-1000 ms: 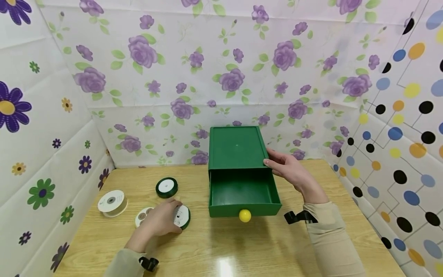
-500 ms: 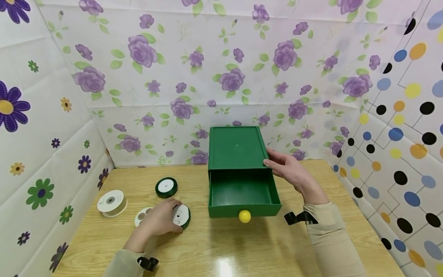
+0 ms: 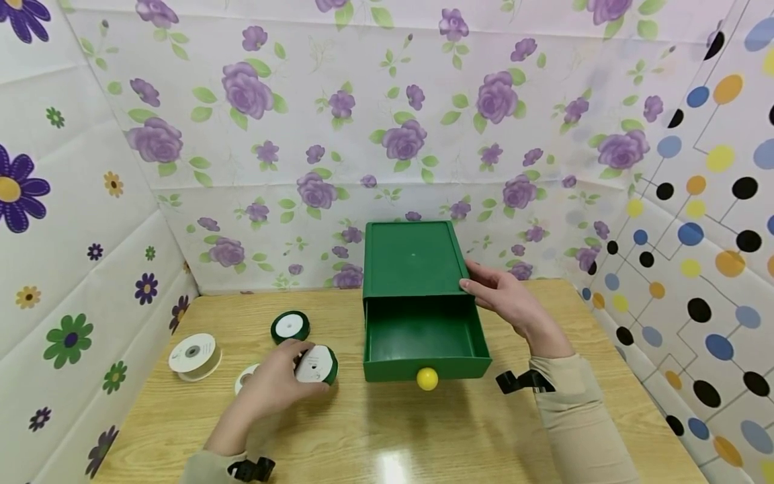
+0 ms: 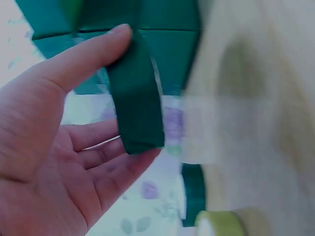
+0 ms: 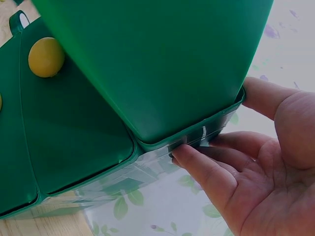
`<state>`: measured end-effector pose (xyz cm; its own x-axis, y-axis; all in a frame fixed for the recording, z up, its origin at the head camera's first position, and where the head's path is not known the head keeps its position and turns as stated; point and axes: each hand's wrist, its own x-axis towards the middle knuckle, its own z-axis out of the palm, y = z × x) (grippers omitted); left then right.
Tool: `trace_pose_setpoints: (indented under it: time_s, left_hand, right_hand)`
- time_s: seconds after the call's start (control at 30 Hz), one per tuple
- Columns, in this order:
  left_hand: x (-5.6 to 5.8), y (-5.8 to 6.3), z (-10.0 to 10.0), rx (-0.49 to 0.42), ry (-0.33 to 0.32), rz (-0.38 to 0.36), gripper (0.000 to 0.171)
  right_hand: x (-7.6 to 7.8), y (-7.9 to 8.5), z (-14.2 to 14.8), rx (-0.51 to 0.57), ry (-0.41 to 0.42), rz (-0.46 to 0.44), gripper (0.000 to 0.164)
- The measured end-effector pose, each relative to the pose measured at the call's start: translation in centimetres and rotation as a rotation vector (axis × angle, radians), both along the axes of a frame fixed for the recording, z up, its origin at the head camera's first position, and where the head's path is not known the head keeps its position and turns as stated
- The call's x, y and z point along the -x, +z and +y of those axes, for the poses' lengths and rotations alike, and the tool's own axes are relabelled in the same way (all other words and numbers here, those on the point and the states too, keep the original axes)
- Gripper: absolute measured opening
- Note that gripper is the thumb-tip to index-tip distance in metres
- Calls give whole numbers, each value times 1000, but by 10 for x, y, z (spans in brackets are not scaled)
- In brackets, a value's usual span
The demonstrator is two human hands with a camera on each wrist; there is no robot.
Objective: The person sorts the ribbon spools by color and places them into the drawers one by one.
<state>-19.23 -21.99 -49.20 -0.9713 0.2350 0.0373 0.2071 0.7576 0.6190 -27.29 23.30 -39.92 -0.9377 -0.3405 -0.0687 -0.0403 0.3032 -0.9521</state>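
My left hand (image 3: 272,386) pinches a spool of dark green ribbon (image 3: 317,365) with a white label, thumb on one edge and fingertips on the other. In the left wrist view the green ribbon band (image 4: 135,98) of this spool faces the camera. My right hand (image 3: 509,300) grips the right side of a green drawer cabinet (image 3: 414,259), thumb at its top edge and fingers along its side. The cabinet's top drawer (image 3: 390,371) is pulled out, with a yellow ball knob (image 3: 427,379) on its front. Lower drawers (image 5: 83,132) are pushed in, as the right wrist view shows.
On the left of the wooden table (image 3: 484,437) lie a second dark green ribbon spool (image 3: 289,327) and a white-faced spool (image 3: 195,356). Another spool (image 3: 243,378) is partly hidden by my left hand. Patterned cloth walls (image 3: 338,154) enclose the back and sides.
My left hand has lifted the dark green ribbon spool slightly and tilted it, shifting a little to the right. The right hand, cabinet and drawer look the same.
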Motion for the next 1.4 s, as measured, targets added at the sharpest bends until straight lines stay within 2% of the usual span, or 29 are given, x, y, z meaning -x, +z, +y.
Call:
trace_pose_setpoints:
  time_s: [0.13,0.53,0.7,0.87,1.1,1.23,1.4]
  left_hand:
    - [-3,16,2,-54,15,59,91]
    - [-16,66,18,-176,45,249,81]
    - [-20,84,28,-198,32,304,81]
    - [-23,98,38,-204,2,347,79]
    - [-20,116,59,-233,-76,415,81]
    - [-19,126,76,-255,-143,419,82]
    - [-13,130,95,-285,-205,397,81]
  right_hand:
    - [0,0,0,3,-4,-1,82]
    - [0,-1,1,7,-5,-1,82]
    - [1,-1,2,8,-2,2,81]
    - [1,-1,2,10,-2,-3,82]
    - [1,-2,2,3,-5,2,81]
    - [2,-2,2,6,-2,6,81]
    - [1,-2,2,13,-2,5,81]
